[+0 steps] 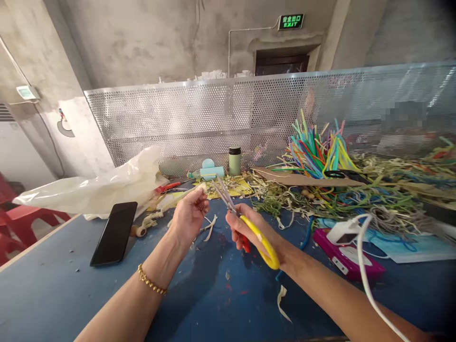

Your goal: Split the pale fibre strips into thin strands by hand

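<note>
My hands are apart from each other above the blue surface [53, 280]. My right hand [245, 225] is closed round steel scissors with yellow and red handles [253, 229], the red mostly hidden; the parted blades reach beside my left hand [188, 211], which pinches a small pale scrap [204, 187] too covered to make out.

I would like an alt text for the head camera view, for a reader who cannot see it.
A person's right hand holds yellow-handled scissors and the left hand pinches a small pale scrap above a blue table. A black phone lies on the left; multicoloured stems and tangled strips are on the right, before a perforated metal screen.
</note>
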